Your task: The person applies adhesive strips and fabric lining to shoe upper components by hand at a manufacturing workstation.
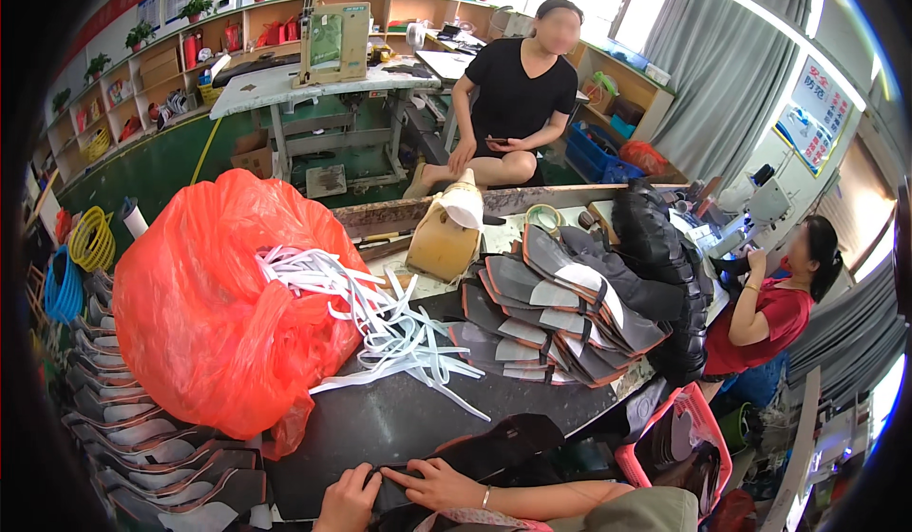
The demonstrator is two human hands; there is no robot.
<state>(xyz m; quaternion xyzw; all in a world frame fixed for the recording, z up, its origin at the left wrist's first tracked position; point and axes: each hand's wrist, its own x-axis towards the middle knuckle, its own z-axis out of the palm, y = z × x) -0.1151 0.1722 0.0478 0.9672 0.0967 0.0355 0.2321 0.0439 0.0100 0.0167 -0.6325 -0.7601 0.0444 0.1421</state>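
Both hands: left hand (347,502), right hand (439,484) on dark shoe piece (494,446) at table edge (313,508).

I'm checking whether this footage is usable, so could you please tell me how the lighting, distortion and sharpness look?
Head view: daylight from the windows at upper right is blown out to white; the fisheye bends the table edge and leaves black corners; the red bag and white strips at centre are sharp; both hands sit low in the frame, slightly soft.
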